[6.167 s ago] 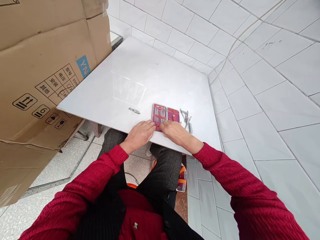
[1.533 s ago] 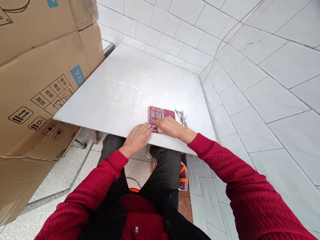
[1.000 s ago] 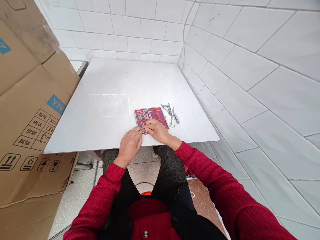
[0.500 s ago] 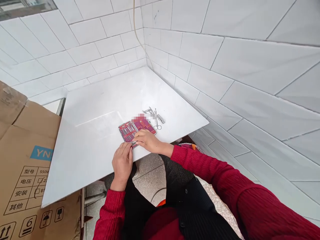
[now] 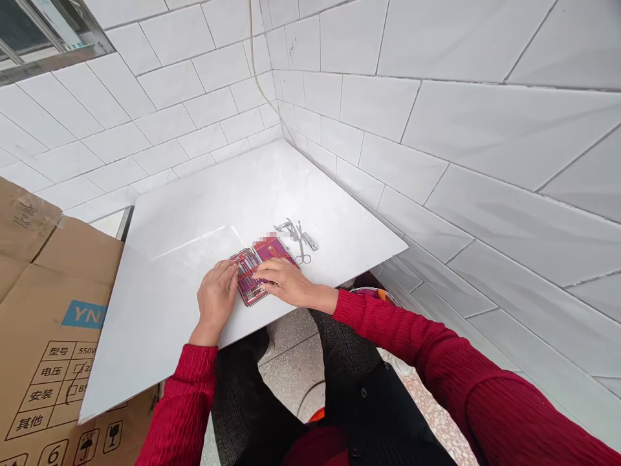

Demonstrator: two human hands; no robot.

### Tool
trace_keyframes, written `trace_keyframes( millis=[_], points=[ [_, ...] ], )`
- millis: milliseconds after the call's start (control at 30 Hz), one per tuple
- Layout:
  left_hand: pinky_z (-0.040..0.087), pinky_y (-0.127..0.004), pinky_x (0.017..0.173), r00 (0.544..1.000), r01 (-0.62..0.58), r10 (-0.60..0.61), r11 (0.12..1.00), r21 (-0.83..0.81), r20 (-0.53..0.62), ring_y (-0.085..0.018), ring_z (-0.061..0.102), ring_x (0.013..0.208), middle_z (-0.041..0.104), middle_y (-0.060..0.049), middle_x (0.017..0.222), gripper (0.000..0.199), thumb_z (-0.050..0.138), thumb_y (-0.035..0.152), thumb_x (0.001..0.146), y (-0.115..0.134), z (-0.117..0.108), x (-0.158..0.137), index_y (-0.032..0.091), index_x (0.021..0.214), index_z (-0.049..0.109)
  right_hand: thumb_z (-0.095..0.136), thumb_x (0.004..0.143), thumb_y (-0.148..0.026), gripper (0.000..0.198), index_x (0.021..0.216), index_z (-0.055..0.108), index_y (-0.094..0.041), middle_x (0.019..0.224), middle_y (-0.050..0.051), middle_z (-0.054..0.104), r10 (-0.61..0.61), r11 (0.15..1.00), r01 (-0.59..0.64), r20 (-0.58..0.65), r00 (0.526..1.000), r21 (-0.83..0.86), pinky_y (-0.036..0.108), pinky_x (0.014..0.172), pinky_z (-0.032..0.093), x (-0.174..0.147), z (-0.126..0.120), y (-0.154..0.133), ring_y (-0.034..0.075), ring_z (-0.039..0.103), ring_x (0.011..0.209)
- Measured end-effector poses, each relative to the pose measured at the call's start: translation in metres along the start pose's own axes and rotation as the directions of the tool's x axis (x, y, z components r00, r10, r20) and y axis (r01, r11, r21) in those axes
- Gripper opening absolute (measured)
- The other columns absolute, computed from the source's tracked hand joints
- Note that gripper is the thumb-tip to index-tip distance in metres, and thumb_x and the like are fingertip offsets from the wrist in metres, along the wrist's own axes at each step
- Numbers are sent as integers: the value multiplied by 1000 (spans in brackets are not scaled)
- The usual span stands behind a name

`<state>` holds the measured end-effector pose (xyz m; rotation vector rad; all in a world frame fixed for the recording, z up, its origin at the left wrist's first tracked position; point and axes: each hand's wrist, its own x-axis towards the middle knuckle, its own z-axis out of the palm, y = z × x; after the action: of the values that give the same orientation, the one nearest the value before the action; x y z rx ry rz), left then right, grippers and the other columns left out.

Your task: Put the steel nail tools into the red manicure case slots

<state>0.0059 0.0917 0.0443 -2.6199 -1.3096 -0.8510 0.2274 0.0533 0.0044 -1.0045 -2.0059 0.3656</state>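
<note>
manicure case [image 5: 275,251] lies open on the white tabletop [image 5: 160,317], just left of the frame's centre and a little below it, its two halves spread side by side. its left half holds a row of slim metal tools [image 5: 246,266] under a red band, with small metal pieces at the lower end; its right half is a purple-red panel, partly hidden by a hand, and a pixelated patch blurs its top.

the left hand [image 5: 217,294] is at the case's left edge, fingers together and slightly bent; whether they grip anything, i cannot tell. the right hand [image 5: 285,281] reaches over the case's middle and right half, fingers curled above the tools, and what the fingertips hold, if anything, cannot be made out.

just right of the case, close together, lie metal nippers [image 5: 285,226], scissors [image 5: 304,259] with ring handles toward the bottom of the frame, and a nail clipper [image 5: 309,241].

farther out, a cardboard box [image 5: 53,272] with a blue label fills the lower left, white tiled walls [image 5: 334,97] meet behind the tabletop, a pale cable [image 5: 253,65] hangs near their corner, and a window [image 5: 48,39] shows at upper left.
</note>
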Motion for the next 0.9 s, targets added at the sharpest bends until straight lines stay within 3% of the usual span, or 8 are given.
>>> trace_keyframes(
  millis=[100, 167, 267, 333, 400, 500, 900],
  points=[
    [55, -41, 95, 994, 92, -93, 996, 9, 54, -26, 70, 108, 75, -7, 120, 35, 40, 33, 103, -12, 11, 35, 22, 107, 73, 65, 95, -19, 17, 108, 76, -22, 110, 7, 73, 63, 996, -66, -53, 997, -53, 39, 96, 46, 18, -33, 20, 22, 64, 104],
    [54, -41, 94, 986, 140, -141, 990, 19, 84, -28, 69, 109, 75, -8, 121, 34, 41, 32, 101, -18, 20, 54, 22, 105, 74, 62, 95, -18, 15, 100, 76, -20, 98, 5, 74, 212, 966, -222, -91, 973, -132, 34, 87, 46, 32, -62, 38, 20, 64, 94],
    [54, -41, 93, 976, 171, -172, 985, 20, 136, -28, 69, 107, 76, -7, 118, 32, 43, 30, 98, -24, 34, 75, 22, 100, 74, 62, 92, -16, 13, 88, 74, -18, 92, 4, 74, 492, 824, -515, -151, 857, -237, 28, 71, 40, 47, -97, 67, 18, 63, 84],
    [54, -40, 93, 973, 174, -173, 985, 6, 152, -27, 69, 105, 76, -6, 116, 32, 44, 31, 97, -27, 41, 81, 23, 94, 74, 64, 93, -21, 12, 86, 73, -18, 89, 3, 75, 604, 743, -618, -140, 785, -259, 27, 66, 37, 51, -109, 82, 16, 63, 81],
    [55, -39, 91, 972, 177, -170, 984, -27, 164, -26, 68, 108, 75, -6, 118, 32, 44, 33, 97, -29, 47, 82, 23, 91, 75, 65, 93, -27, 15, 84, 73, -19, 87, 2, 75, 665, 699, -668, -113, 738, -253, 26, 64, 36, 50, -110, 91, 15, 63, 78],
    [56, -39, 90, 965, 200, -181, 976, -86, 189, -28, 67, 116, 73, -7, 126, 33, 46, 38, 97, -32, 51, 77, 23, 95, 75, 65, 93, -30, 17, 82, 72, -20, 80, 0, 75, 698, 685, -694, -76, 712, -222, 26, 62, 36, 45, -104, 95, 14, 63, 73],
    [54, -42, 104, 962, 137, -61, 952, -273, 268, -27, 64, 124, 71, -7, 130, 34, 42, 34, 95, -41, 55, 75, 22, 97, 74, 64, 89, -28, 16, 75, 66, -20, 68, -2, 70, 700, 689, -709, -116, 705, -153, 26, 63, 39, 38, -96, 97, 13, 62, 65]
  ],
)
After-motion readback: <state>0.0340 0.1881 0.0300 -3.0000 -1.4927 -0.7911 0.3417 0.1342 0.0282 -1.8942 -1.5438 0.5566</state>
